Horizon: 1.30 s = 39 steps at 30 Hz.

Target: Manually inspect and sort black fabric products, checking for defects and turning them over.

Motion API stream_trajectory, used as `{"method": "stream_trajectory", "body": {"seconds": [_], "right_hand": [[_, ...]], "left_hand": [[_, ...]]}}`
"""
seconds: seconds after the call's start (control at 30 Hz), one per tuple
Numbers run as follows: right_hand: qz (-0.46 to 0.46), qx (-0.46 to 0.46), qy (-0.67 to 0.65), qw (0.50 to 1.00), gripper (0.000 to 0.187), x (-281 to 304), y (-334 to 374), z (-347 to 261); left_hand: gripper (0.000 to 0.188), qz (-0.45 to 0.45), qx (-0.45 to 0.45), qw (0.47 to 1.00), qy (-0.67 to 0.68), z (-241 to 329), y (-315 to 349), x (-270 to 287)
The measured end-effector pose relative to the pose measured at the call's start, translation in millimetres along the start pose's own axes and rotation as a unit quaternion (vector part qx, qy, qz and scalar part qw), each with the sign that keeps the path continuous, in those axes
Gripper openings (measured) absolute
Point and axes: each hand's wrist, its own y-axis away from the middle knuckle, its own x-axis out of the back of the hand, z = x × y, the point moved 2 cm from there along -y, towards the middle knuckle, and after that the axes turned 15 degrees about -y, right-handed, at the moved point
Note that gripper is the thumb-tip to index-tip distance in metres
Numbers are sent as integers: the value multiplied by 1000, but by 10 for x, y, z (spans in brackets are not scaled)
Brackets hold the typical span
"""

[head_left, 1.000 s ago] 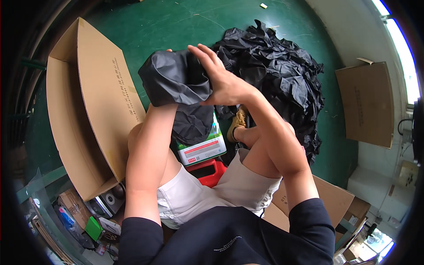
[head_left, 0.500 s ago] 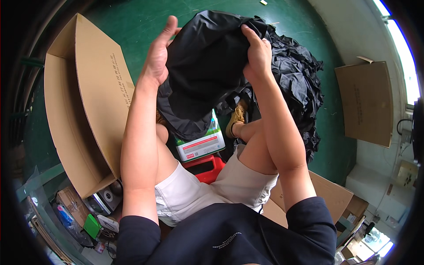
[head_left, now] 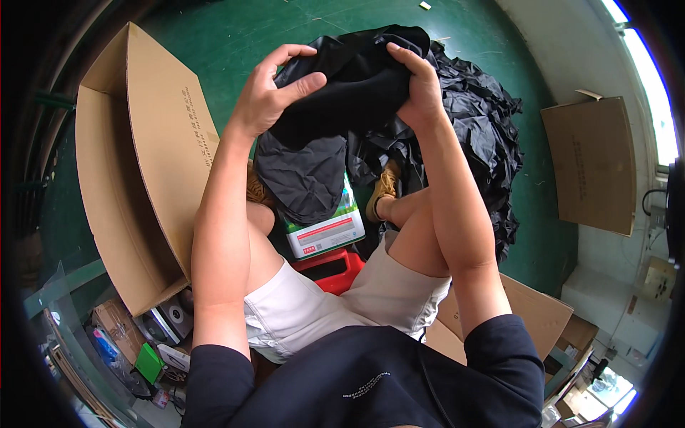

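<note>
A piece of thin black fabric point(head_left: 349, 100), bunched and partly folded, hangs in front of me between my hands. My right hand point(head_left: 419, 89) grips its right side, thumb on top and the other fingers hidden behind. At the left edge, my left hand point(head_left: 267, 93) has its thumb and forefinger spread apart against the cloth; its other fingers are hidden. Below, a flat black fabric piece point(head_left: 303, 175) drapes over a white and green box point(head_left: 325, 235) between my legs. Whether it joins the held cloth I cannot tell.
A large heap of black fabric point(head_left: 478, 135) lies on the green floor point(head_left: 235, 36) to the right. An open cardboard carton point(head_left: 168, 135) stands at the left. Another carton point(head_left: 589, 167) is by the right wall. A red plastic object point(head_left: 346, 271) sits between my thighs.
My left hand has swung its thumb inward and down across the cloth. The raised fabric has collapsed into a shorter bundle, uncovering the flat piece on the box. My right hand stays nearly in place.
</note>
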Motion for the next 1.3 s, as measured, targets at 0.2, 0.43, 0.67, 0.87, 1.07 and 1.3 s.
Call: {"method": "stream_trajectory", "body": {"seconds": [0.2,0.43,0.67,0.87,1.07,1.3], "right_hand": [[-62,-77,32,995,37,-121,112,94],[-13,-62,-14,998,26,13,63,-119],[1,20,227,974,33,93,26,-242],[-121,-19,374,919,43,103,39,-160],[-173,-44,479,859,31,26,73,149],[-243,-178,-30,953,29,-13,89,-57]], "left_hand": [[44,33,19,984,-172,27,17,-145],[25,51,98,994,-8,-251,-83,-6],[23,57,142,902,403,-247,-92,65],[31,-9,137,841,523,-249,27,89],[33,7,161,845,510,-132,38,11],[32,-94,165,771,608,-203,88,131]]}}
